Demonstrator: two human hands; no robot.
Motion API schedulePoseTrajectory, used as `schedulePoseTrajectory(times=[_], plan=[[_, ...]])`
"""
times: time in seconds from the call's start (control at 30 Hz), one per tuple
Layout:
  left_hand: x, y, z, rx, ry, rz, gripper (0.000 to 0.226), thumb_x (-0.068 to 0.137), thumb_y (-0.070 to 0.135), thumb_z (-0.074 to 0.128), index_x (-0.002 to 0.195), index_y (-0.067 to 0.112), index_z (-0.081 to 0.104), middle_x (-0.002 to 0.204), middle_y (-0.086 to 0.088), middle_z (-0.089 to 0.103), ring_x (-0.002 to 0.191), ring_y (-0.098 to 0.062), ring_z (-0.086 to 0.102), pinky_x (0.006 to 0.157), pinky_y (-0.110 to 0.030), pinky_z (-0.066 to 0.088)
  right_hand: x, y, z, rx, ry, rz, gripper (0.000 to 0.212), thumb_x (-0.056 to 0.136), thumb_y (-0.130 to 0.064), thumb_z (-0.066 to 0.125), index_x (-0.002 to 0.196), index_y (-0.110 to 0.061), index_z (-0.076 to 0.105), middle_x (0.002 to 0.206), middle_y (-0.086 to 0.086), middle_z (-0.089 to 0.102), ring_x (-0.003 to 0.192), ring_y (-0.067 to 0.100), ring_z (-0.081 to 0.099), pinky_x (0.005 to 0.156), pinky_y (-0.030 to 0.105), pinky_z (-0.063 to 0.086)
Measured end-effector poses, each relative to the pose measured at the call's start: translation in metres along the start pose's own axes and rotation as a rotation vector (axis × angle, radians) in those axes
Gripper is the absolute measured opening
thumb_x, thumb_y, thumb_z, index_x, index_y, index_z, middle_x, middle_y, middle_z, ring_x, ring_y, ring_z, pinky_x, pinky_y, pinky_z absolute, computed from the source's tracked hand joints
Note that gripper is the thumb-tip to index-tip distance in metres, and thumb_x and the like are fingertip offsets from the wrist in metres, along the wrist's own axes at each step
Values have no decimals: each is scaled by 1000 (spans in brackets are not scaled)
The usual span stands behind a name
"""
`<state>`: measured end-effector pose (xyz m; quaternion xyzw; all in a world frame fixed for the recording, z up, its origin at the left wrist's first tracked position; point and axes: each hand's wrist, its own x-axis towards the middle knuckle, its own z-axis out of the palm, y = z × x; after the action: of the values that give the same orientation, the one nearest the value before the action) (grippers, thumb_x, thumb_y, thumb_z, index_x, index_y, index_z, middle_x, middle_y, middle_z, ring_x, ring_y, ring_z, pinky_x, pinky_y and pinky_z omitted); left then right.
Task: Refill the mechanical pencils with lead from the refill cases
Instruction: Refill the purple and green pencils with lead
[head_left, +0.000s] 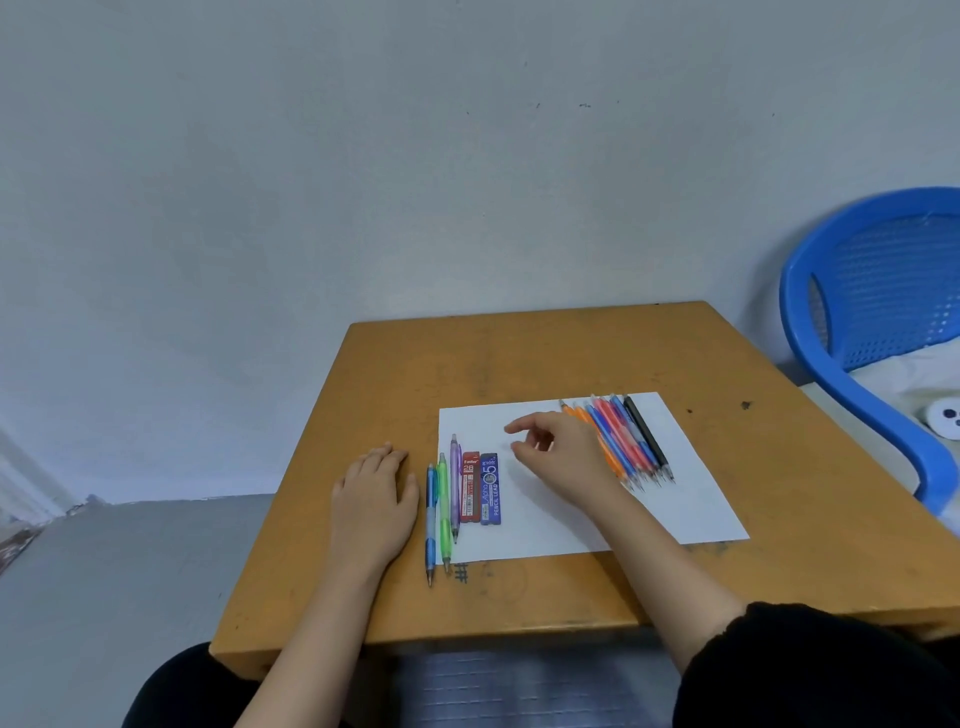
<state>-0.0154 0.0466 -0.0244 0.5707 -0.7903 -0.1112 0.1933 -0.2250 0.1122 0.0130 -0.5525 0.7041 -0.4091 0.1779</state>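
While the left hand lies palm down on the bare wood of the table, its fingers straight and close together and holding nothing, three mechanical pencils lie just to its right with their tips toward the person: a blue pencil on the wood, a green pencil along the left edge of a white sheet of paper, and a purple pencil on the sheet. Right beside the purple one sit a red refill case and a blue refill case, side by side and touching. Further right, the right hand is over the middle of the sheet, fingers loosely curled, thumb and forefinger apart and pointing left, gripping nothing; I cannot tell whether it touches the paper. Behind it a row of coloured pencils lies packed together on the sheet. A blue plastic chair stands off the table's right side.
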Motion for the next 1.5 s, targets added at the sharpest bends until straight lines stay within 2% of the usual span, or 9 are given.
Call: schedulePoseTrajectory(times=[0.2,0.3,0.4,0.5,0.77,1.03,1.2,1.4,1.5], plan=[[1,0,0,-8,3,-3,44,100,36,41,141,23,44,151,4,38,139,-13,30,113,-36,22,14,-23,13,-173,-309,-59,54,84,-37,68,134,-25,49,122,-4,54,108,7,47,78,19,40],[0,0,-1,-4,7,-1,44,100,37,41,142,24,44,151,5,38,140,-13,29,114,-35,21,24,-25,23,-293,-434,-99,72,80,-44,71,141,-25,39,143,-2,41,127,13,39,96,27,39],[0,0,-1,-12,8,-1,44,100,37,41,141,24,44,151,5,38,140,-13,29,114,-35,20,33,-25,32,-403,-515,-104,92,73,-55,72,146,-20,29,151,0,30,136,17,30,108,35,31],[1,-2,0,-9,6,0,44,100,37,40,141,25,44,151,6,37,139,-11,28,113,-33,20,40,-24,36,-447,-535,-105,98,70,-59,73,147,-19,28,152,0,27,138,17,25,111,38,27],[3,-3,0,-12,3,0,44,99,39,40,141,26,44,151,6,37,139,-11,29,113,-34,22,48,-24,38,-451,-551,-95,89,65,-56,77,139,-22,40,145,-3,32,135,16,23,112,42,27],[3,-2,0,-4,18,3,43,99,38,41,140,26,45,149,7,40,138,-10,30,112,-33,23,52,-36,36,-399,-547,12,83,63,-43,85,130,-16,43,133,2,41,121,18,39,98,32,40],[1,-1,-1,-1,25,0,43,99,38,41,140,26,46,149,7,40,137,-10,31,111,-33,24,50,-49,29,-236,-504,63,66,71,-28,82,122,-14,43,123,3,52,102,16,52,79,28,48],[2,-2,-1,2,20,-2,43,99,38,41,140,25,46,149,7,40,138,-11,31,112,-35,23,40,-61,24,-8,-390,83,45,82,-13,73,116,-17,43,90,5,60,75,11,61,65,26,54],[2,-2,0,-4,14,0,43,99,38,41,140,25,46,149,6,39,138,-12,31,113,-36,22,33,-61,20,139,-297,92,32,86,-8,67,107,-20,46,93,17,65,71,14,65,68,31,57]])
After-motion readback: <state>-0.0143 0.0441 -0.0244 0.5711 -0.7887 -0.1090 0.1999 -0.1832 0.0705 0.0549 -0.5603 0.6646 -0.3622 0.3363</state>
